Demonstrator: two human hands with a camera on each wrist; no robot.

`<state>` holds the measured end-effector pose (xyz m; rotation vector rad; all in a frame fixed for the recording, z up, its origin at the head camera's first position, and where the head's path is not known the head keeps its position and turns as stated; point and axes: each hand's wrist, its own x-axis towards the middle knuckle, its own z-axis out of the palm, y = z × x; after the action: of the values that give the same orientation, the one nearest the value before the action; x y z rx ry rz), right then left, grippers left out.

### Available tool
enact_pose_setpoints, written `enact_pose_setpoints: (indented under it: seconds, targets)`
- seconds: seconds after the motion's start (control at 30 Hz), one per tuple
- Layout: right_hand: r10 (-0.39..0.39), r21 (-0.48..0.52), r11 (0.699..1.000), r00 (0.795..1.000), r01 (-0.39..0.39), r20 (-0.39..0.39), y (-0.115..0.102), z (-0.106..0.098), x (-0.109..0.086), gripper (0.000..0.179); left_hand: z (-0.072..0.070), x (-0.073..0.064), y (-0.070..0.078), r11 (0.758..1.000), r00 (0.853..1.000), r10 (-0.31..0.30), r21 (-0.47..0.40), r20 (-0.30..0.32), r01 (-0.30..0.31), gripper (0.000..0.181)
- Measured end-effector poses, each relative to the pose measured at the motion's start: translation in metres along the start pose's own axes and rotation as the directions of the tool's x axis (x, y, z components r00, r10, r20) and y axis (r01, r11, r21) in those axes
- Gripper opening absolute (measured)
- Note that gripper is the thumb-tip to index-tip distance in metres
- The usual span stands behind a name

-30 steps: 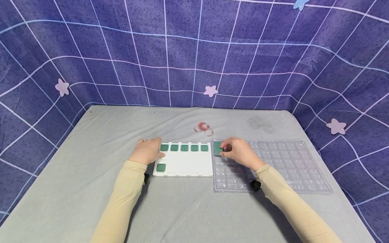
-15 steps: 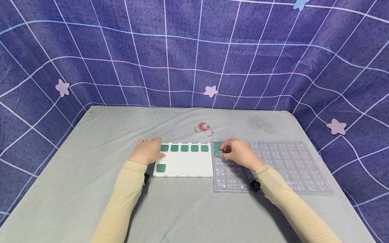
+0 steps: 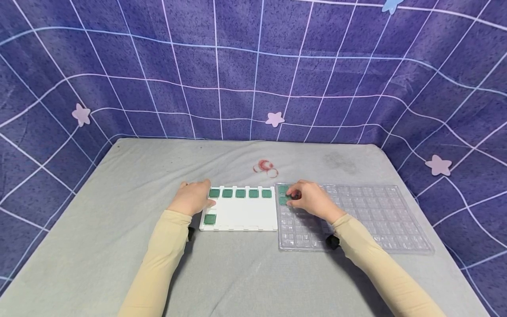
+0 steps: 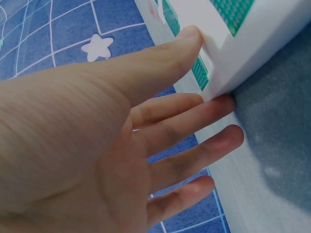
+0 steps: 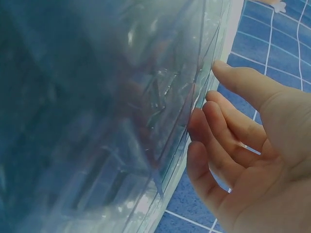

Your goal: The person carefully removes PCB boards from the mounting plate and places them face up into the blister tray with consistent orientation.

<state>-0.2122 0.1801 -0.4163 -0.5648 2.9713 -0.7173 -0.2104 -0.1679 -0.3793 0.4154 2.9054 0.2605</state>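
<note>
My left hand [image 3: 192, 197] holds the left edge of a white tray [image 3: 246, 214], thumb on top and fingers along the side. Green chips [image 3: 240, 193] sit in a row along that tray's far edge, and another chip [image 3: 210, 219] lies at its near left corner. Just right of it is a clear plastic tray [image 3: 386, 216] divided into small compartments. Over its far left corner, my right hand [image 3: 314, 199] pinches a green chip [image 3: 283, 200] with thumb and index finger. Another green chip [image 3: 283, 189] lies in the corner compartment behind it. The right wrist view hides the chips.
Grey cloth [image 3: 222, 273] covers the table, with a red stain [image 3: 264, 166] beyond the trays. A purple curtain [image 3: 237, 66] with a grid and stars hangs around the back and sides.
The chip at my right fingertips has come down slightly toward the near side, into the second compartment, and now shows apart from the corner chip. My left hand and both trays stay in place.
</note>
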Motion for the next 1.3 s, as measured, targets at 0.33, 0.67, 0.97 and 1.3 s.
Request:
enact_pose_setpoints:
  seconds: [0.33,0.67,0.97,1.3]
  targets:
    - [-0.010,0.003,1.000,1.000,0.010,-0.010,-0.003,-0.002,0.000,0.023,0.000,0.001,-0.001,1.000,1.000,-0.002,0.003,-0.002,0.002,0.039]
    - [-0.008,-0.009,1.000,1.000,0.008,-0.029,-0.018,-0.006,-0.002,0.023,-0.001,0.001,-0.003,1.000,1.000,0.010,-0.007,0.000,-0.010,0.037]
    - [-0.077,0.012,0.997,0.995,0.078,-0.063,-0.045,-0.001,-0.001,0.020,-0.001,0.000,-0.011,0.998,0.999,0.034,-0.058,0.005,-0.033,0.043]
    - [-0.078,0.032,0.996,0.996,0.080,-0.051,-0.090,0.018,0.005,0.020,-0.001,0.003,-0.018,0.994,0.999,0.040,-0.104,0.032,-0.036,0.051]
